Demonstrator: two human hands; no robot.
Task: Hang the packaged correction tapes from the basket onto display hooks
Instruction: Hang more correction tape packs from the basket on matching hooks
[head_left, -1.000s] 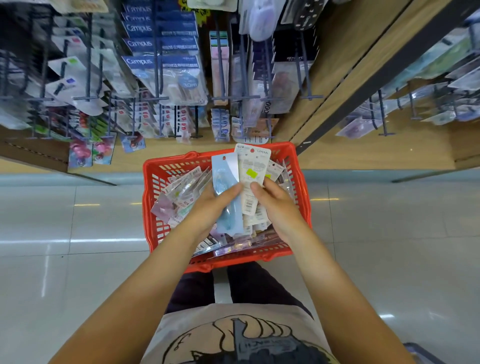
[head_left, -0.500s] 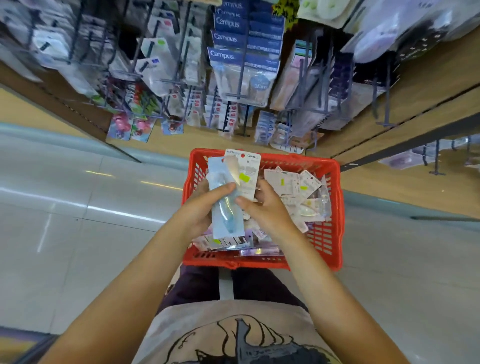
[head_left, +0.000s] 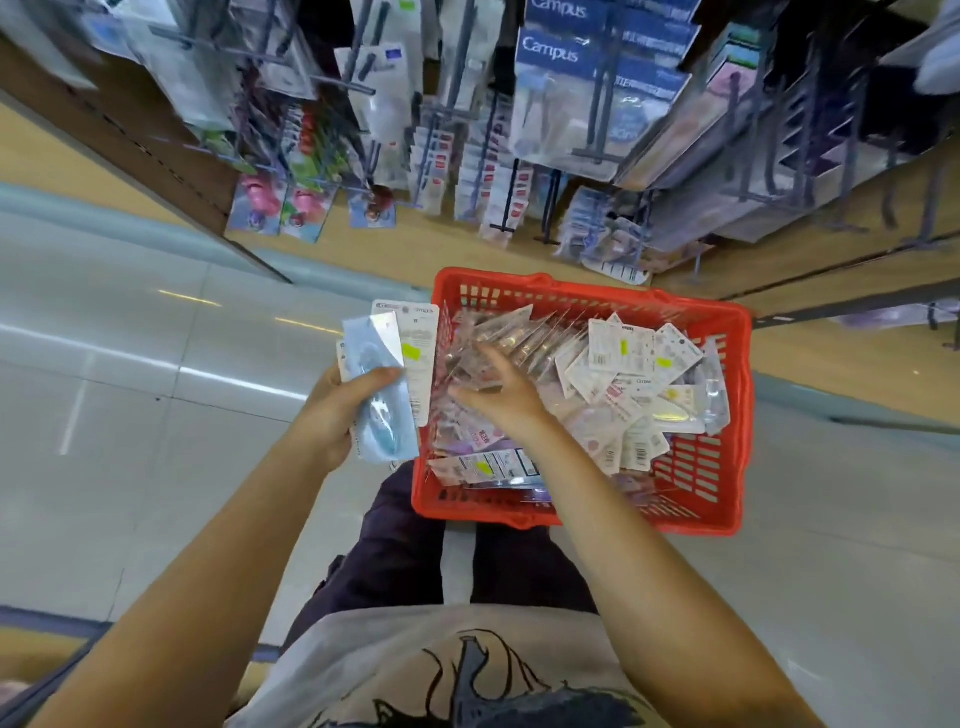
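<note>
The left hand (head_left: 340, 410) is curled round a small fan of packaged correction tapes (head_left: 387, 384), held just outside the left wall of the red basket (head_left: 691, 493). The right hand (head_left: 498, 392) reaches into the basket with fingers spread and relaxed, resting on the loose heap of packets (head_left: 613, 384) and gripping none. The display hooks (head_left: 597, 130) stand beyond the basket's far edge. The held fan could slip apart, since one thumb alone pins several slick sleeves.
</note>
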